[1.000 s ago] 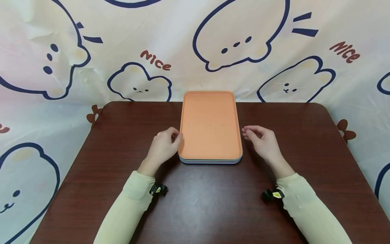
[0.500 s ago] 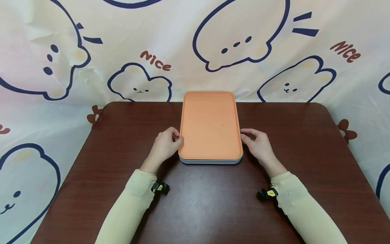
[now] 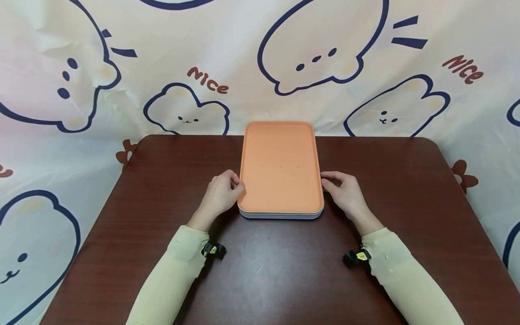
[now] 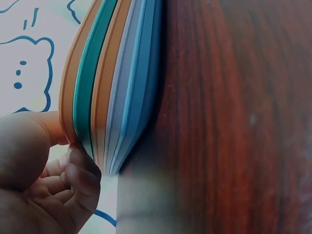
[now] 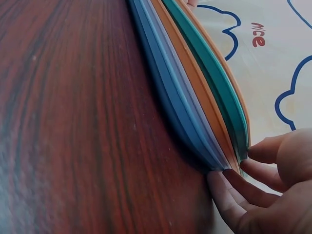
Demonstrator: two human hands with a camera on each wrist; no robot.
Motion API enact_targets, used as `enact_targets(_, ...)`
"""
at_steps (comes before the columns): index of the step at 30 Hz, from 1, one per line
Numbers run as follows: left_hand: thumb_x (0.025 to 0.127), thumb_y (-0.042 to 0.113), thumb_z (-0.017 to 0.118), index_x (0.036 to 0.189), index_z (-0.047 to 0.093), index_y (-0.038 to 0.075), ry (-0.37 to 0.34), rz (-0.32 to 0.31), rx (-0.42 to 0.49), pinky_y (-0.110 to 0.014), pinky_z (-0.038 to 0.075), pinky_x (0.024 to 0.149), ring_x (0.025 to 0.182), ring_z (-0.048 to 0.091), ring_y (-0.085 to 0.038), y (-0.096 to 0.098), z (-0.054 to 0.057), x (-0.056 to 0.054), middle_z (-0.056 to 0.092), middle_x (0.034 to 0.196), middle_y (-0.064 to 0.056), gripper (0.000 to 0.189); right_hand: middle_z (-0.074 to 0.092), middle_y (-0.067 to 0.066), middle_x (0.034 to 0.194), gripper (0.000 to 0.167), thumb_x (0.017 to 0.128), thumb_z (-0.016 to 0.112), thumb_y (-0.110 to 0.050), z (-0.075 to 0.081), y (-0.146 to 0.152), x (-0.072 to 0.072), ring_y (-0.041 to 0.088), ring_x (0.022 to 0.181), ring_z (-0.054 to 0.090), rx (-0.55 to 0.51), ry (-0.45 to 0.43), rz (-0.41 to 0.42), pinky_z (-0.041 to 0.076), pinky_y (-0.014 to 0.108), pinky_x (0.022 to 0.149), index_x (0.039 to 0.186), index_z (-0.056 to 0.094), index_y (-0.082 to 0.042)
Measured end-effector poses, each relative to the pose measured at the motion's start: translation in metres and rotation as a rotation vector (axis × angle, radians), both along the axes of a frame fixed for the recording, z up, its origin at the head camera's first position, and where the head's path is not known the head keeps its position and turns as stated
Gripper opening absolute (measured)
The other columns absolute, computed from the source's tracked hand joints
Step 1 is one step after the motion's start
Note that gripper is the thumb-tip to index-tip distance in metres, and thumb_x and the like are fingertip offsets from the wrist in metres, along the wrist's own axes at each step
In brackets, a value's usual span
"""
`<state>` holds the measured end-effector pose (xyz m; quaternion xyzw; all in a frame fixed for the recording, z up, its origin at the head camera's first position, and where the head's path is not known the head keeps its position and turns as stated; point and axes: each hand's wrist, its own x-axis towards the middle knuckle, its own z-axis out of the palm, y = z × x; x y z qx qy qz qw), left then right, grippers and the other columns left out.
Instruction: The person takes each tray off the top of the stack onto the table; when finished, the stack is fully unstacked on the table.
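Observation:
A stack of several shallow rectangular trays lies at the table's far middle. Its top one is an orange tray (image 3: 280, 167). Below it, in the left wrist view, come a green tray (image 4: 87, 97), a second orange tray (image 4: 103, 97), a lavender tray (image 4: 117, 107) and blue ones (image 4: 146, 97). My left hand (image 3: 221, 192) pinches the top tray's left rim, thumb over it and fingers curled against the side. At the right rim, my right hand (image 3: 345, 192) has its thumb and index finger at the top tray's edge, other fingertips touching lower trays.
The dark brown wooden table (image 3: 260, 271) runs out toward me and to both sides. A cream cloth (image 3: 243, 45) with cartoon bears hangs behind it and round the sides. Each wrist wears a black camera strap (image 3: 213, 249).
My right hand has moved left from beside the stack to touch its right rim. The left hand has shifted slightly further onto the left rim. The stack stays in place.

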<state>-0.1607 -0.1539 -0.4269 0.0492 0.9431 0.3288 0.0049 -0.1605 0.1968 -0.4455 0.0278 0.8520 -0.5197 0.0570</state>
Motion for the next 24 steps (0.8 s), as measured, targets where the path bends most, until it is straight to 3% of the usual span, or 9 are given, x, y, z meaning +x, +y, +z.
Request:
enact_targets(9, 0.095, 0.017, 0.065, 0.095, 0.065, 0.005, 0.048, 0.039, 0.057, -0.03, 0.047, 0.062, 0.065, 0.059, -0.021, -0.003, 0.003, 0.003, 0.068, 0.078, -0.008, 0.013, 0.066, 0.023, 0.146, 0.035, 0.108, 0.065, -0.017, 0.001, 0.002, 0.0, 0.037, 0.145, 0.053, 0.011, 0.021, -0.013, 0.044, 0.056, 0.123, 0.138, 0.071, 0.0)
enact_targets(18, 0.102, 0.016, 0.059, 0.127, 0.067, -0.003, 0.027, 0.101, 0.126, -0.031, 0.045, 0.059, 0.059, 0.055, -0.019, -0.026, -0.001, 0.005, 0.067, 0.075, -0.012, 0.033, 0.068, 0.023, 0.143, 0.036, 0.108, 0.065, -0.018, -0.001, 0.0, 0.001, 0.037, 0.139, 0.058, 0.02, 0.03, -0.01, 0.049, 0.055, 0.118, 0.137, 0.071, 0.0)
enact_targets(24, 0.106, 0.017, 0.056, 0.134, 0.064, -0.004, 0.012, 0.112, 0.19, -0.029, 0.049, 0.051, 0.051, 0.058, -0.014, -0.038, -0.002, 0.008, 0.073, 0.081, -0.017, 0.036, 0.068, 0.023, 0.143, 0.035, 0.108, 0.064, -0.018, -0.002, 0.0, 0.002, 0.036, 0.138, 0.058, 0.017, 0.038, -0.003, 0.051, 0.053, 0.114, 0.137, 0.072, 0.0)
